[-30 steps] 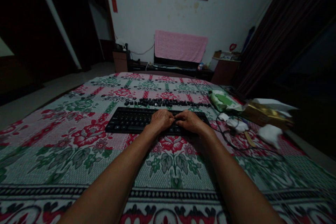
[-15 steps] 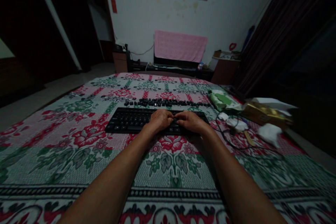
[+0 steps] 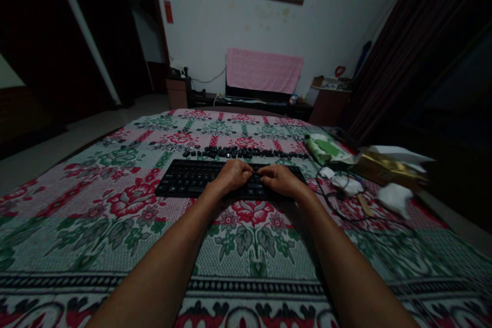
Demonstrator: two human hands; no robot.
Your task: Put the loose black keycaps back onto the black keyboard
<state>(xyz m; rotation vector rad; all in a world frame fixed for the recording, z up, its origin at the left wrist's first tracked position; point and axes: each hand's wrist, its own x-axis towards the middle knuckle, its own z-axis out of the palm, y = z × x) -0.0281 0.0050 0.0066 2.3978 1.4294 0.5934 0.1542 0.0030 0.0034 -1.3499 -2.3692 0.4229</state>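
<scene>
A black keyboard (image 3: 188, 179) lies across a flowered bed cover (image 3: 115, 225). Behind it runs a row of several loose black keycaps (image 3: 238, 152). My left hand (image 3: 232, 177) rests on the middle of the keyboard with its fingers curled down onto the keys. Beside it, my right hand (image 3: 280, 179) is curled the same way, and the fingertips of the two hands almost meet. Whatever sits under or between the fingertips is hidden and too dark to make out.
Right of the keyboard lie a green and white packet (image 3: 326, 147), a white plug with a dark cable (image 3: 340, 180), a gold box (image 3: 388, 169) and crumpled white tissue (image 3: 392, 197). A pink cloth (image 3: 263, 70) hangs by the far wall. Dark curtains stand at the right.
Both hands stay on the same spot of the keyboard. The view has shifted slightly, so everything sits a little lower in the picture.
</scene>
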